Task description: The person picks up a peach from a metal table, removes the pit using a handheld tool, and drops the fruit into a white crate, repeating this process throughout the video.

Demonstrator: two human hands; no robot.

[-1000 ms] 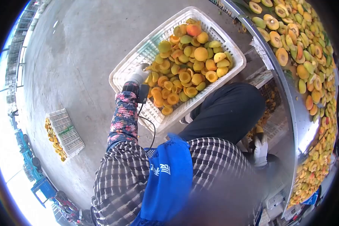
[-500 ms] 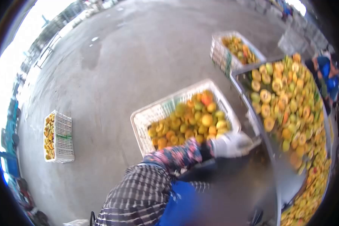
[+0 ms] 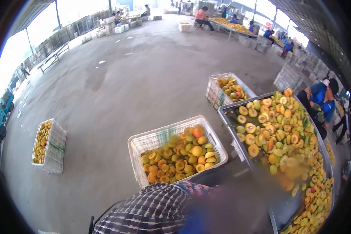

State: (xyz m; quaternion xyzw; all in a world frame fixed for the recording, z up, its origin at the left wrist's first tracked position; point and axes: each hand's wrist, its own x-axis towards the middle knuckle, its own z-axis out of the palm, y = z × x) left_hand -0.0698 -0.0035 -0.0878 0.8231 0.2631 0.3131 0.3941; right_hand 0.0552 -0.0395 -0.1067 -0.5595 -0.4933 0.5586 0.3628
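Observation:
Neither of my hands shows now. My left arm, in a checked top with a floral cuff sleeve (image 3: pixel 199 188), reaches right and disappears into a blurred patch at the bottom. Just beyond that arm stands a white plastic crate (image 3: pixel 160 132) partly filled with halved yellow-orange stone fruit (image 3: pixel 179 156), which look like peaches or apricots. To the right is a metal-rimmed table (image 3: pixel 238 150) spread with many cut fruit halves (image 3: pixel 280 136), some showing the hollow of the pit. A blurred orange smear covers part of the fruit there.
Another fruit-filled crate (image 3: pixel 218 93) stands behind the table's far corner. A third crate (image 3: pixel 55 146) sits on the concrete floor at left. A co-worker (image 3: pixel 323 97) bends beside the table at right. People sit at distant fruit tables (image 3: pixel 230 25) among stacked crates.
The view has tilted up, bringing the far hall and its people into sight. My white-gloved left hand, earlier between the near crate and the table edge, has dropped out of sight.

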